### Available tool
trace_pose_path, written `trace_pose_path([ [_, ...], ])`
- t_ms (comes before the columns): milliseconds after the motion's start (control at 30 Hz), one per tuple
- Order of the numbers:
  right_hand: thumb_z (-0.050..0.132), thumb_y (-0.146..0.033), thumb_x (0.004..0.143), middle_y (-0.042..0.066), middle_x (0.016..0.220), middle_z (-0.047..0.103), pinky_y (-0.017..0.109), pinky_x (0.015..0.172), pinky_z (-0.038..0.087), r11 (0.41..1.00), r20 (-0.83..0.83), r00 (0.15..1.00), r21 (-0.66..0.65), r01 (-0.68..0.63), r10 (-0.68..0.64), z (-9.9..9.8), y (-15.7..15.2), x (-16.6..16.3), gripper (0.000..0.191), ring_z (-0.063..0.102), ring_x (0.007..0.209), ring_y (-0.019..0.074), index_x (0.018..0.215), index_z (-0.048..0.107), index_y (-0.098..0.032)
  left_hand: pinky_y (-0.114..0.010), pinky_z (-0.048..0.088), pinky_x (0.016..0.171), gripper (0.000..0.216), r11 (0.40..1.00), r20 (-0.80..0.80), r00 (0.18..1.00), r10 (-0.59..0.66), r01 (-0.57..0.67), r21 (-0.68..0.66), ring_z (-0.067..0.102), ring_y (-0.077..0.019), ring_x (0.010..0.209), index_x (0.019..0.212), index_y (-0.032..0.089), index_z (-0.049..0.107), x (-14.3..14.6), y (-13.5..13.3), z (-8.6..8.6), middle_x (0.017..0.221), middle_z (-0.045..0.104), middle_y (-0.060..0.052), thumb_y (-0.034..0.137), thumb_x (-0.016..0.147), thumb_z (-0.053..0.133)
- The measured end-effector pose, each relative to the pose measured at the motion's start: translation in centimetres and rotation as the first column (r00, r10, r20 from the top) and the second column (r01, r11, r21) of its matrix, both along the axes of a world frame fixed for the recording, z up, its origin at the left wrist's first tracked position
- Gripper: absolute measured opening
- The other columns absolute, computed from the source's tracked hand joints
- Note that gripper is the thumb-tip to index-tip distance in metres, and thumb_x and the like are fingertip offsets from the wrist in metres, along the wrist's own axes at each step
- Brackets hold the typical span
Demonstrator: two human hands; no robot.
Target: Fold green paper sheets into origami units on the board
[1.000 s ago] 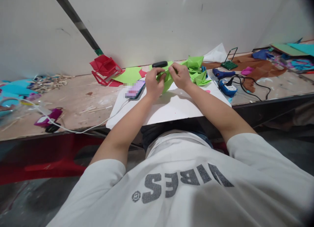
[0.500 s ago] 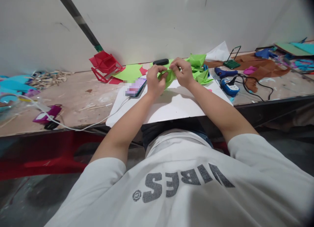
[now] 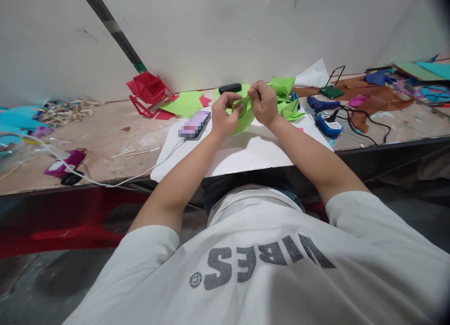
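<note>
A folded piece of light green paper [image 3: 243,119] is pinched between both my hands just above a white board [image 3: 242,154] on the bench. My left hand [image 3: 223,115] grips its left side with curled fingers. On the right, my right hand [image 3: 265,102] pinches the top edge. Behind my right hand lie several finished green paper folds [image 3: 285,98]. A flat green sheet [image 3: 184,103] lies farther left by the wall.
A phone [image 3: 194,124] with a white cable rests on the board's left corner. A red paper model [image 3: 146,92] stands by the wall. A blue glue gun [image 3: 321,103], a blue device [image 3: 328,123] and black cords lie right. Sticks and paper scraps lie far left.
Both hands have lifted the green paper slightly and pulled it together, the right hand shifting its pinch up to the top edge.
</note>
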State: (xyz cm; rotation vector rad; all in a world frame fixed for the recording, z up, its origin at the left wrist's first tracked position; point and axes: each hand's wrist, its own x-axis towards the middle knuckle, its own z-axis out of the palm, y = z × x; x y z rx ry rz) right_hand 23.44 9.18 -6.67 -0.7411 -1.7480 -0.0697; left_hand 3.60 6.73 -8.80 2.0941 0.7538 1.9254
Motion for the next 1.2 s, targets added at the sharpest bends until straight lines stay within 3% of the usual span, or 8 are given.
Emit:
trace_pose_path([
  [233,0.034,-0.078,0.122,0.012,0.109,0.077,0.053,0.111,0.064,0.999,0.088,0.996,-0.041,0.002,0.002,-0.6,0.4,0.2,0.064,0.078,0.114,0.0338,0.111,0.077,-0.031,-0.039,0.065,0.082,0.07,0.994,0.019,0.999,-0.043,0.045,-0.103,0.077,-0.0229,0.09,0.112,0.027,0.08,0.6,0.2,0.2,0.1,0.079,-0.005,0.094,0.091,0.087],
  [433,0.04,-0.084,0.119,0.011,0.108,0.074,0.056,0.114,0.062,0.991,0.032,0.994,-0.085,-0.1,0.103,-0.5,0.1,0.0,0.064,0.075,0.115,0.0348,0.109,0.076,-0.032,-0.041,0.066,0.079,0.06,0.964,0.021,0.998,-0.064,0.067,-0.257,0.074,-0.0236,0.082,0.093,0.026,0.078,1.0,0.0,0.5,0.08,0.069,-0.001,0.081,0.086,0.098],
  [600,0.037,-0.098,0.114,0.008,0.101,0.074,0.052,0.108,0.062,0.983,-0.057,0.989,-0.113,-0.144,0.139,0.0,-0.1,-0.2,0.079,0.073,0.103,0.0296,0.104,0.075,-0.03,-0.042,0.067,0.08,0.057,0.959,0.022,0.999,-0.047,0.051,-0.277,0.075,-0.0265,0.085,0.079,0.026,0.069,0.8,-0.7,1.2,0.071,0.06,0.0,0.072,0.086,0.101],
  [733,0.048,-0.102,0.109,0.004,0.094,0.074,0.045,0.091,0.065,0.958,-0.139,0.964,-0.151,-0.246,0.225,0.3,0.4,-0.1,0.078,0.068,0.087,0.0229,0.105,0.074,-0.029,-0.04,0.068,0.079,0.052,0.968,0.016,1.0,0.01,-0.005,-0.251,0.078,-0.0258,0.086,0.085,0.025,0.074,0.0,-0.7,1.8,0.074,0.068,-0.001,0.071,0.088,0.099],
  [967,0.057,-0.108,0.1,0.001,0.083,0.063,0.045,0.079,0.068,0.883,-0.23,0.905,-0.232,-0.407,0.357,0.3,1.5,0.2,0.08,0.063,0.078,0.0222,0.097,0.068,-0.029,-0.041,0.07,0.078,0.063,0.98,0.026,0.999,0.029,-0.023,-0.196,0.077,-0.0247,0.083,0.083,0.026,0.071,-1.4,0.0,2.0,0.075,0.07,-0.003,0.085,0.091,0.092],
  [1200,0.058,-0.11,0.097,0.0,0.079,0.059,0.045,0.077,0.066,0.911,-0.2,0.93,-0.216,-0.35,0.31,0.0,1.2,-0.1,0.081,0.058,0.074,0.022,0.094,0.067,-0.03,-0.04,0.066,0.077,0.074,0.984,0.014,0.998,0.063,-0.059,-0.166,0.074,-0.0228,0.08,0.087,0.027,0.074,-1.3,-0.2,2.2,0.082,0.075,-0.005,0.1,0.094,0.076],
])
